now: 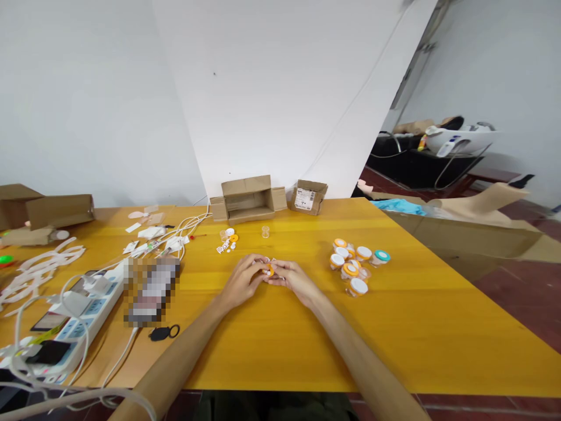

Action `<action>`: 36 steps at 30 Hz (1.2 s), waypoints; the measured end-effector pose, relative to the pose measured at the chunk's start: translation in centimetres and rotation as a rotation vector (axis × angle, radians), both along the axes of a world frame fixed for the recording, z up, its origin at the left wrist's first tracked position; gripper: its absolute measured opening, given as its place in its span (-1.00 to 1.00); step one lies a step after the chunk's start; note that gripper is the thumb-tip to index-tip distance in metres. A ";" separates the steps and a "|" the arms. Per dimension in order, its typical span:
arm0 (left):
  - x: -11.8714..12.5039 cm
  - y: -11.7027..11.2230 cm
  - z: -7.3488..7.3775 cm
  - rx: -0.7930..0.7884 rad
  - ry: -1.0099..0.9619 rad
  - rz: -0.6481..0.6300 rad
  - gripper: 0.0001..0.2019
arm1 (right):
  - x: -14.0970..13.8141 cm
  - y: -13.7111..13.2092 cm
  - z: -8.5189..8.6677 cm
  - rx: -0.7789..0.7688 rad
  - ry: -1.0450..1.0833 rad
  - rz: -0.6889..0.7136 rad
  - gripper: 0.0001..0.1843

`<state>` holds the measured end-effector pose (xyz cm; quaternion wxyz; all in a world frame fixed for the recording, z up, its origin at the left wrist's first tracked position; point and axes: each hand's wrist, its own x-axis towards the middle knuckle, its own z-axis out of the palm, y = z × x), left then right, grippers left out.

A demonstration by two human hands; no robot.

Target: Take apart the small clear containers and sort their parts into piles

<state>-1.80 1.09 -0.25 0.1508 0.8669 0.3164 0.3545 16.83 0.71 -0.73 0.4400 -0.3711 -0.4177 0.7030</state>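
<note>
Over the middle of the table, my left hand (pixel 243 280) and my right hand (pixel 294 279) meet with fingers closed on one small orange-and-white piece (pixel 270 269). Fingers cover most of it, so its full shape is hidden. Just beyond lie loose parts: an orange ring (pixel 234 238), a white perforated strip (pixel 223 248) and small white discs (pixel 233 246). A clear small container (pixel 265 231) stands farther back. To the right is a group of several small clear jars with orange and white lids (pixel 350 269), one with a teal lid (pixel 383 255).
An open cardboard box (pixel 249 204) and a smaller carton (pixel 308 197) stand by the wall. On the left are a power strip (pixel 90 318), tangled white cables (pixel 188 225), a blurred-out phone (pixel 153 289) and a black ring holder (pixel 162 333). A large carton (pixel 460 234) adjoins the table's right edge.
</note>
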 end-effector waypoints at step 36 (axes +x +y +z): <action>-0.9 0.8 -0.3 0.025 0.085 0.192 -0.90 | 0.9 0.9 -0.7 0.012 -0.084 -0.144 -0.89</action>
